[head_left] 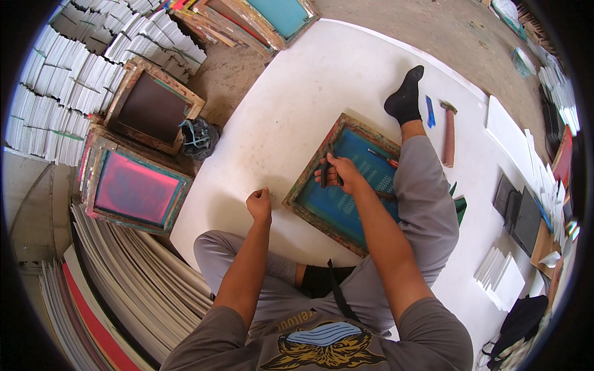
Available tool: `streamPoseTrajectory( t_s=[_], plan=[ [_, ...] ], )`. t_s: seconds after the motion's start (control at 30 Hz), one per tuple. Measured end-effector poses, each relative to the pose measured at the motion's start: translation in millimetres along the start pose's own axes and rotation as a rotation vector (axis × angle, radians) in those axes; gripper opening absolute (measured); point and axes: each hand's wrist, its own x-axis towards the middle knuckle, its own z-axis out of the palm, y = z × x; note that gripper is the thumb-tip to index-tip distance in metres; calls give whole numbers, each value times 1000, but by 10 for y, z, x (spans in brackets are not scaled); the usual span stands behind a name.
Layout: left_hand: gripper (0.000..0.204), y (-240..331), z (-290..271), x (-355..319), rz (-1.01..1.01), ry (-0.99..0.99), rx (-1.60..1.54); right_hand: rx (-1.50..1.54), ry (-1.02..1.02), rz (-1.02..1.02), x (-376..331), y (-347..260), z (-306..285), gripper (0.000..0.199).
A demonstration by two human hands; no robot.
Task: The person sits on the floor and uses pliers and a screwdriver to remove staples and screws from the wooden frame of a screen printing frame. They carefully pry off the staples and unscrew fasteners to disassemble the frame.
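I sit on a white sheet (297,99) on the floor. A wooden screen-printing frame (309,179) with blue mesh lies in front of me, partly under my right leg. My right hand (340,173) is closed around a dark, slim hand tool over the frame's left rail. My left hand (260,204) is a fist resting on the white sheet just left of the frame, holding nothing that I can see. A red-handled screwdriver (382,157) lies on the mesh near my right knee.
A hammer (448,133) and a blue strip (430,111) lie on the sheet by my right foot. More wooden frames, one with pink mesh (133,188) and one dark (151,105), sit at left among stacks of white card. Paper piles and dark sheets line the right.
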Motion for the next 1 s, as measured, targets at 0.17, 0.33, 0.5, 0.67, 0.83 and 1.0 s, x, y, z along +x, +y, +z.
streamPoseTrajectory(
  t_s=[0.17, 0.33, 0.5, 0.67, 0.83, 1.0],
  plan=[
    [31, 54, 48, 17, 2, 12, 7, 54, -33, 0, 81, 33, -69, 42],
    [35, 15, 87, 69, 29, 79, 5, 157, -20, 41, 112, 49, -64, 38],
    [36, 17, 151, 94, 20, 69, -103, 131, 75, 57, 145, 54, -17, 36],
    [34, 78, 267, 48, 67, 76, -101, -282, 240, -25, 65, 33, 100, 34],
    [34, 348, 428, -104, 98, -1, -136, -1054, 513, -428, 227, 243, -16, 38],
    [38, 639, 436, -188, 55, -246, -211, -1195, 344, -333, -35, 101, 223, 43]
  ],
)
